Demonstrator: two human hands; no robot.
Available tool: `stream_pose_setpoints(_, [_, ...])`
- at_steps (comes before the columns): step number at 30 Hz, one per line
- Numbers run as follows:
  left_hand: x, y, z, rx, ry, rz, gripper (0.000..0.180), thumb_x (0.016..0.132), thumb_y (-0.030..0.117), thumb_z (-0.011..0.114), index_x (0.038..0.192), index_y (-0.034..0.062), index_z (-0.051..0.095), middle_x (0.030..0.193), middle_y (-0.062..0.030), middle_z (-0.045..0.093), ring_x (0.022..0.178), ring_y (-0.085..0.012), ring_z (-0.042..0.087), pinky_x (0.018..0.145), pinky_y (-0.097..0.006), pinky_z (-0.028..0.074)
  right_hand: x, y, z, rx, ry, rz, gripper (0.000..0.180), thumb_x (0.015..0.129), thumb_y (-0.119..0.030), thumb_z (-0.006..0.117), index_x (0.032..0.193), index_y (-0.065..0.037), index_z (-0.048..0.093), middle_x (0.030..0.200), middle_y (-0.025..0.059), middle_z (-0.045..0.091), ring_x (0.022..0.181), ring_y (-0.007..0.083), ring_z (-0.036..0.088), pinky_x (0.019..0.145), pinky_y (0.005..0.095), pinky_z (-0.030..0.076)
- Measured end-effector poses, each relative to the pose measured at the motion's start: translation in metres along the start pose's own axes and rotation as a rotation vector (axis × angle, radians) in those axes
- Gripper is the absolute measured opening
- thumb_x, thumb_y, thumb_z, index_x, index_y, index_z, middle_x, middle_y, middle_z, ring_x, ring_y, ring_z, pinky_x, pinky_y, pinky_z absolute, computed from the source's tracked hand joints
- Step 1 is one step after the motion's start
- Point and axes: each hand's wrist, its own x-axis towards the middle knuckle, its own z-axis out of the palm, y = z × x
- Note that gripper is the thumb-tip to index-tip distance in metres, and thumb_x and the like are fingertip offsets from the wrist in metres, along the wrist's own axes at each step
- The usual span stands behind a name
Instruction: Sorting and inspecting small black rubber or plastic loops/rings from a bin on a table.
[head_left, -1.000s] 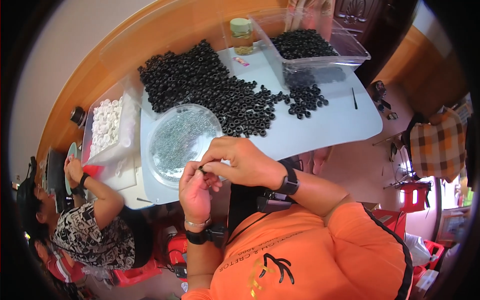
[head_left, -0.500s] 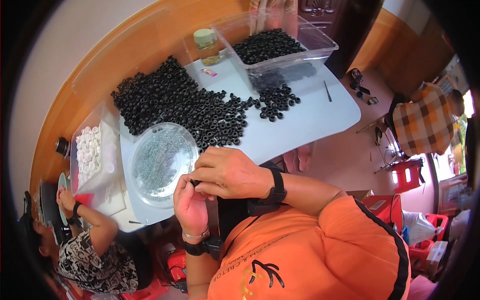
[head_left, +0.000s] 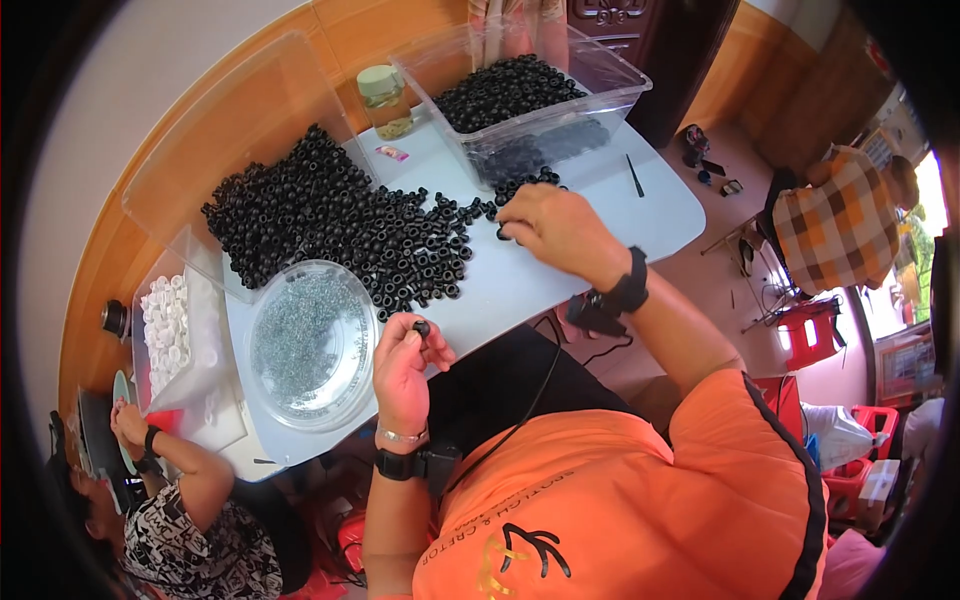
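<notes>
Between the thumb and fingers of my left hand (head_left: 405,365), near the table's front edge, is a small black ring-shaped part (head_left: 421,327). My right hand (head_left: 560,230) reaches over the table, its fingertips closed at another black part (head_left: 503,233), beside a small cluster of black parts (head_left: 527,182). The hand partly covers this cluster. A large heap of the same black parts (head_left: 310,210) spreads over the table's left half. In front of it, close to my left hand, stands a round clear tub (head_left: 352,395) with many tiny clear, spring-like pieces (head_left: 300,340).
A clear bin (head_left: 610,95) of black parts and a lidded jar (head_left: 385,105) stand at the back. A thin dark tool (head_left: 635,176) lies right. At left are a box of white caps (head_left: 167,330) and a person (head_left: 195,520). Another person sits far right.
My hands have parted. The right hand has moved away to the right and forward to the small cluster; the left stays near the tub with a black part. The view has shifted slightly.
</notes>
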Motion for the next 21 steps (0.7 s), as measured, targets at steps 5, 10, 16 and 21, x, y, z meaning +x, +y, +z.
stream_pose_setpoints(5, [0.010,-0.020,-0.004,0.062,0.021,-0.039,0.019,0.092,0.022,0.044,0.093,0.0042,0.049,0.082,-0.0074,0.055,0.069,-0.0175,0.057,0.064,-0.028,0.045,0.025,0.020,0.006,-0.183,-0.100,-0.012,0.010,0.080,-0.011,0.060,0.084,-0.006,0.067,0.083,0.0082,0.063,0.087,0.0290,0.061,0.076,0.0401,0.049])
stream_pose_setpoints(10, [0.008,-0.021,-0.008,-0.002,-0.001,-0.019,0.019,0.091,0.023,0.046,0.091,0.0048,0.050,0.080,-0.0073,0.056,0.069,-0.0178,0.057,0.063,-0.028,0.045,0.038,0.021,0.029,-0.222,-0.184,-0.110,0.009,0.077,-0.006,0.059,0.076,-0.005,0.069,0.084,0.0128,0.064,0.084,0.0319,0.061,0.073,0.0409,0.052])
stream_pose_setpoints(16, [0.008,-0.020,-0.013,-0.035,-0.041,-0.014,0.019,0.093,0.022,0.048,0.094,0.0032,0.052,0.083,-0.0076,0.058,0.071,-0.0167,0.060,0.063,-0.027,0.047,0.043,0.023,0.044,-0.354,-0.251,-0.069,0.011,0.075,-0.010,0.064,0.084,-0.004,0.066,0.087,0.0120,0.062,0.091,0.0319,0.059,0.078,0.0402,0.051])
stream_pose_setpoints(21, [0.008,-0.022,-0.015,-0.036,-0.047,-0.017,0.019,0.093,0.021,0.047,0.094,0.0028,0.052,0.083,-0.0078,0.058,0.071,-0.0168,0.060,0.063,-0.026,0.047,0.038,0.020,0.039,-0.258,-0.286,-0.046,0.012,0.075,-0.008,0.063,0.086,-0.005,0.067,0.087,0.0113,0.062,0.092,0.0305,0.060,0.079,0.0408,0.050])
